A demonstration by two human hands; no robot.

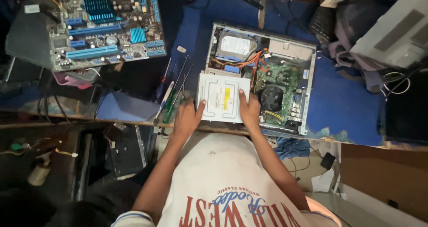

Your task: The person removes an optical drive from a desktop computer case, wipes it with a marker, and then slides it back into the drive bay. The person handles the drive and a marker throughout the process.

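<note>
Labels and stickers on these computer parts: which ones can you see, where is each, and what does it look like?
Optical drive label: white rectangle with a yellow patch, on the drive's silver top, between the left hand and right hand.
Hard disk label: pale rounded sticker, on the disk at the far left of the open computer case.
No screens or packages show.

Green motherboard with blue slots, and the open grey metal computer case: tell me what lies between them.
Several slim screwdrivers, some green-handled, on the blue tabletop; head view shows it.
</note>
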